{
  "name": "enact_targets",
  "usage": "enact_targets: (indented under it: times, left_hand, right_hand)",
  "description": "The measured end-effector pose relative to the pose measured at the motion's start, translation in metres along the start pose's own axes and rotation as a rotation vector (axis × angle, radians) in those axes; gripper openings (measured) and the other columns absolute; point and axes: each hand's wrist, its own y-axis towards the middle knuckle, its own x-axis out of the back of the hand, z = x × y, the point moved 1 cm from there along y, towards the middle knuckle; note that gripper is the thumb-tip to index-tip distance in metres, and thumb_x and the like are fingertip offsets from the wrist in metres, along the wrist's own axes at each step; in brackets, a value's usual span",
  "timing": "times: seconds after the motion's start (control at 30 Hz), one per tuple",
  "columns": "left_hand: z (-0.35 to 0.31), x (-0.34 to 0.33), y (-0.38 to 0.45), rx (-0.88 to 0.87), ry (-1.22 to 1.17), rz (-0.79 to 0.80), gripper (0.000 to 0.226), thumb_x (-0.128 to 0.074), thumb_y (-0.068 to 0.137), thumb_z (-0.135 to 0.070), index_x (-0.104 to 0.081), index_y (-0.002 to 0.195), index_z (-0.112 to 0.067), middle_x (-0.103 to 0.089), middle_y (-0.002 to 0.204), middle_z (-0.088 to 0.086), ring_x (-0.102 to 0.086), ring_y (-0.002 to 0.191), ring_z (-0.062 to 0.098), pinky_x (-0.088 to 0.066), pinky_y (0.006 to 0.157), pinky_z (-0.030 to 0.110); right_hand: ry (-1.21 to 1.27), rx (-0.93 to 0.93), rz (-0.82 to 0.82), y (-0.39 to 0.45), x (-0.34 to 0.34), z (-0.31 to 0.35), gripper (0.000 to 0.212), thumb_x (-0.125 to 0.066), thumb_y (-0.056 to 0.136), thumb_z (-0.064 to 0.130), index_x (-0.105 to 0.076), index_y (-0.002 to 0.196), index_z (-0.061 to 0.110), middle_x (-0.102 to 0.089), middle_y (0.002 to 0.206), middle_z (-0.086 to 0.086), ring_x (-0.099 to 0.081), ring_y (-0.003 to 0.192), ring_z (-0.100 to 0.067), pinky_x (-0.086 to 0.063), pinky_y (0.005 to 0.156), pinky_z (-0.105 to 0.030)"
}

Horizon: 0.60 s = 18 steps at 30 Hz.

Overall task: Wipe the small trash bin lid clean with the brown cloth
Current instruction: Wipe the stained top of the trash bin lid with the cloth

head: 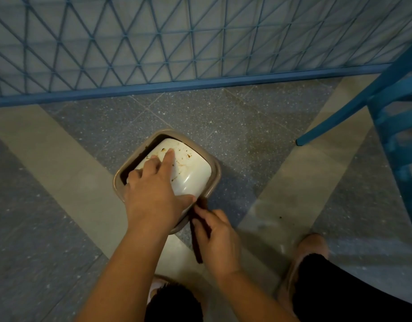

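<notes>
Fingers of the left hand [153,194] press flat on the stained white lid [191,173] of the bin [214,180] while the right hand [217,238] pinches the brown cloth [196,242] at its near edge.

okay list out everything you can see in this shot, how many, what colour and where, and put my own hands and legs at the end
trash bin: one, beige rim, on the floor at centre
bin lid: one, white with brown stains, tilted in the bin's opening
brown cloth: one, dark brown, below the bin's near edge, held in the right hand
mesh fence: one, blue, across the top
chair: one, blue, at right, partly cut off
floor: grey speckled tiles with beige bands
left hand: one, fingers spread, pressing on the lid
right hand: one, pinching the cloth
legs: two, in dark clothing, bottom edge
</notes>
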Motion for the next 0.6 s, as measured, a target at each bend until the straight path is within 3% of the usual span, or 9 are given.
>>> enact_targets:
  times: [0.13, 0.3, 0.4, 0.5, 0.6]
  left_hand:
    - [0.002, -0.001, 0.0, -0.017, 0.015, -0.018, 0.106, -0.066, 0.069, -0.067, -0.005, 0.151, -0.038, -0.024, 0.153, -0.001, -0.032, 0.13, 0.031, -0.03, 0.107, 0.04]
    - [-0.005, 0.0, 0.002, 0.012, 0.048, -0.025, 0.105, -0.063, 0.071, -0.07, -0.003, 0.151, -0.038, -0.023, 0.153, -0.001, -0.031, 0.131, 0.031, -0.03, 0.107, 0.041]
    - [-0.011, 0.002, -0.001, 0.037, 0.053, -0.023, 0.105, -0.061, 0.072, -0.071, -0.001, 0.151, -0.037, -0.022, 0.154, -0.001, -0.031, 0.131, 0.032, -0.03, 0.105, 0.041]
    - [-0.022, 0.002, -0.007, 0.054, 0.113, -0.059, 0.103, -0.051, 0.074, -0.076, 0.001, 0.152, -0.033, -0.022, 0.155, 0.003, -0.035, 0.128, 0.034, -0.034, 0.101, 0.042]
    - [-0.024, 0.003, -0.005, 0.033, 0.063, -0.046, 0.098, -0.035, 0.078, -0.081, 0.005, 0.151, -0.029, -0.024, 0.154, 0.008, -0.037, 0.127, 0.035, -0.035, 0.1, 0.043]
  right_hand:
    - [-0.065, 0.025, 0.014, 0.02, 0.016, -0.007, 0.025, -0.056, 0.091, 0.034, -0.064, 0.113, 0.04, -0.057, 0.102, 0.009, -0.061, 0.086, -0.012, -0.053, 0.075, -0.031]
    - [-0.042, -0.093, -0.1, 0.054, 0.033, -0.006, 0.025, -0.053, 0.094, 0.031, -0.063, 0.116, 0.037, -0.056, 0.11, 0.007, -0.058, 0.088, -0.01, -0.047, 0.078, -0.023]
    - [-0.008, -0.021, -0.024, 0.024, 0.017, -0.005, 0.024, -0.052, 0.091, 0.037, -0.062, 0.113, 0.04, -0.056, 0.101, 0.009, -0.062, 0.085, -0.014, -0.053, 0.076, -0.034]
    - [-0.051, 0.049, 0.054, 0.002, 0.008, -0.007, 0.03, -0.045, 0.087, 0.049, -0.06, 0.112, 0.043, -0.056, 0.098, 0.013, -0.063, 0.083, -0.011, -0.054, 0.072, -0.032]
    - [-0.094, 0.036, 0.003, 0.017, 0.018, -0.009, 0.023, -0.054, 0.089, 0.038, -0.064, 0.109, 0.042, -0.056, 0.098, 0.012, -0.062, 0.083, -0.012, -0.052, 0.07, -0.028]
